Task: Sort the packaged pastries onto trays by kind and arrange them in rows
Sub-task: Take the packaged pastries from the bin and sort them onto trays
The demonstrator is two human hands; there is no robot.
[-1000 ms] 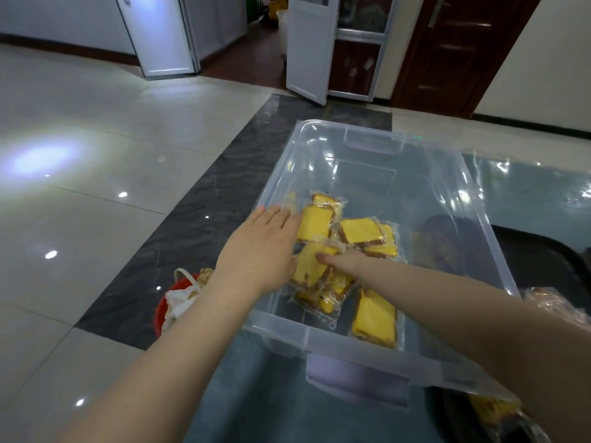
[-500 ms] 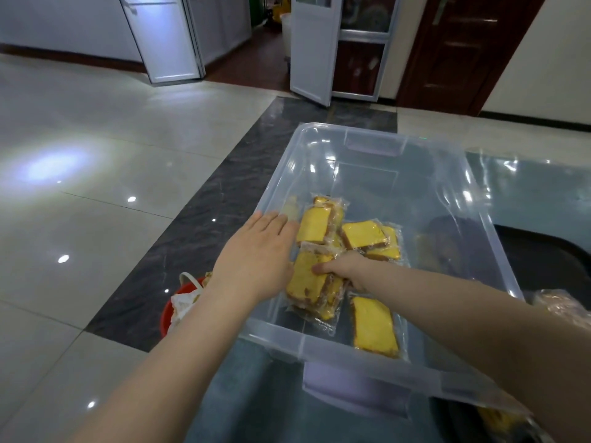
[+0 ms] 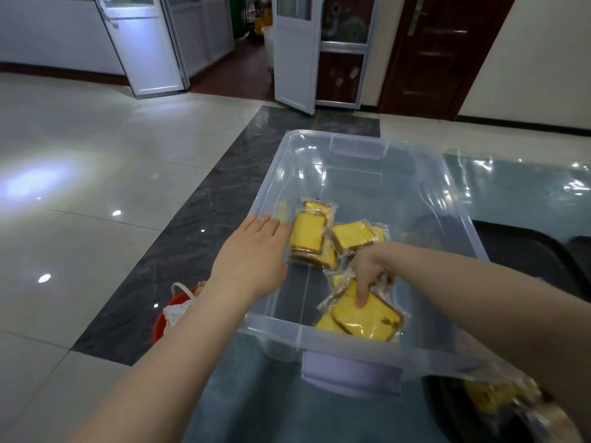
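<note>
- Several clear-wrapped yellow cake slices (image 3: 308, 236) lie inside the clear rectangular plastic storage bin (image 3: 367, 148) in front of us, which sits on a glossy teal tabletop (image 3: 256, 394).
- We see one cluster against the bin's left wall, another wrapped yellow slice (image 3: 351, 235) just to its right, and more by the near wall.
- Our right hand (image 3: 371, 273) pinches a brown-crusted yellow slice in crinkled clear film (image 3: 367, 314), fingers curled on its upper edge; its long axis runs from upper left to lower right, tilted.
- Our left hand (image 3: 252, 260) rests flat, fingers straight, touching the left cluster.
- A black tray (image 3: 527, 251) lies right of the bin; blurred wrapped pastries (image 3: 499, 398) show at the lower right.
- A red bucket (image 3: 160, 324) stands on the floor.
</note>
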